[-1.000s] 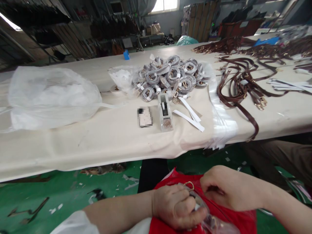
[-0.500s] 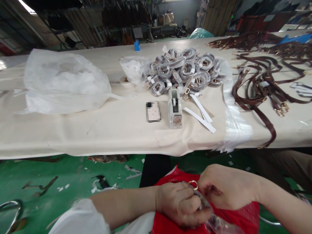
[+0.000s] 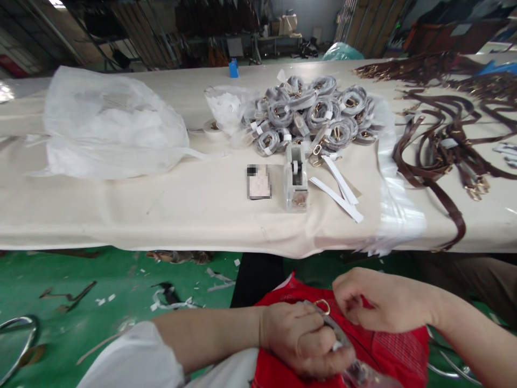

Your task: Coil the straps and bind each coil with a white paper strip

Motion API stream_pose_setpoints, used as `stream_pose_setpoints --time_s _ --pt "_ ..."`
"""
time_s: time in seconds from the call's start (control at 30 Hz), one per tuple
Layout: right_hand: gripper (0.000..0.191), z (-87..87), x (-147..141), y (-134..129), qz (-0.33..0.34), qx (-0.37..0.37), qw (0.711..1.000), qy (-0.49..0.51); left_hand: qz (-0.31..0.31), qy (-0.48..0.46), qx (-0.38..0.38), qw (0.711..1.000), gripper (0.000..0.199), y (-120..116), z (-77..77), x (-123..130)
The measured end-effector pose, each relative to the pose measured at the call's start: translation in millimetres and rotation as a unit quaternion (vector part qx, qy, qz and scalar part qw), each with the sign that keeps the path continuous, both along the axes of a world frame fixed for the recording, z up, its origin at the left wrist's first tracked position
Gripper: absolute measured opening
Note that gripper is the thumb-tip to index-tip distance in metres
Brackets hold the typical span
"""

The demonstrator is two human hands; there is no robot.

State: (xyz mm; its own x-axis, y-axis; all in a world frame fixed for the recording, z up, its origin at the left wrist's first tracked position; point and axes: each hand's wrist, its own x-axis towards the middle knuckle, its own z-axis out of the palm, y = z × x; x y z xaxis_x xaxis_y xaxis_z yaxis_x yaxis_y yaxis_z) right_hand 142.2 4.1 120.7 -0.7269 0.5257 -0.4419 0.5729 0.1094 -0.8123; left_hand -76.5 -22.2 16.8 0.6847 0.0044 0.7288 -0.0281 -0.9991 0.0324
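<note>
From my remote seat I look down through the head camera and take the tape dispenser (image 3: pixel 297 180) as my landmark. Below it, in front of the table (image 3: pixel 133 215), my left hand (image 3: pixel 305 339) is closed firmly around a wrapped strap (image 3: pixel 340 333), partly hidden by my fingers. The strap's gold-coloured ring (image 3: pixel 324 306) pokes out above my knuckles. The bundle lies over red cloth (image 3: pixel 393 350), below and a little right of the dispenser. Farther right of it, my right hand (image 3: pixel 374 302) is loosely curled, fingertips bent inward near the ring; I cannot tell whether they pinch anything.

Just right of the dispenser lie white strips (image 3: pixel 339 200); just left is a small blurred item (image 3: pixel 259 182). Directly behind it I see a pile of coiled, wrapped straps (image 3: pixel 319 113). Well to its left sits a big translucent bag (image 3: pixel 117 134), and well to its right are loose brown straps (image 3: pixel 428 156).
</note>
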Motion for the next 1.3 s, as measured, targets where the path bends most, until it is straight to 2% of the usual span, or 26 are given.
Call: stream_pose_setpoints --time_s 0.1,0.3,0.43,0.53,0.77,0.93,1.1,1.3 --pt "0.022 -1.2 -1 0 -0.002 0.004 1.000 0.001 -0.014 -0.012 -0.002 1.000 0.019 0 -1.9 1" --pt "0.022 -7.3 3 -3 -0.006 0.040 0.999 0.000 -0.020 0.048 -0.001 0.999 0.017 -1 -3.5 0" --pt "0.023 -8.6 6 -4 -0.010 0.012 1.000 -0.002 -0.022 0.059 -0.004 0.998 0.015 -2 -3.3 1" --pt "0.025 -10.6 4 -6 -0.013 -0.005 1.000 0.010 -0.026 0.031 -0.007 0.999 0.017 -2 -3.0 3" --pt "0.031 -18.8 -3 -10 0.016 -0.015 1.000 0.015 -0.034 0.059 -0.032 0.997 0.012 -1 -0.4 1" --pt "0.029 -17.8 -5 -8 0.029 -0.011 0.999 0.016 -0.020 0.035 -0.019 0.999 0.013 -1 4.0 0" --pt "0.027 -18.0 -13 -3 0.049 -0.039 0.998 0.025 -0.006 -0.015 -0.015 1.000 0.014 0 5.8 2" --pt "0.017 -14.5 -24 2 0.093 -0.078 0.992 0.039 -0.019 0.036 -0.017 0.999 0.015 -1 6.7 -3"
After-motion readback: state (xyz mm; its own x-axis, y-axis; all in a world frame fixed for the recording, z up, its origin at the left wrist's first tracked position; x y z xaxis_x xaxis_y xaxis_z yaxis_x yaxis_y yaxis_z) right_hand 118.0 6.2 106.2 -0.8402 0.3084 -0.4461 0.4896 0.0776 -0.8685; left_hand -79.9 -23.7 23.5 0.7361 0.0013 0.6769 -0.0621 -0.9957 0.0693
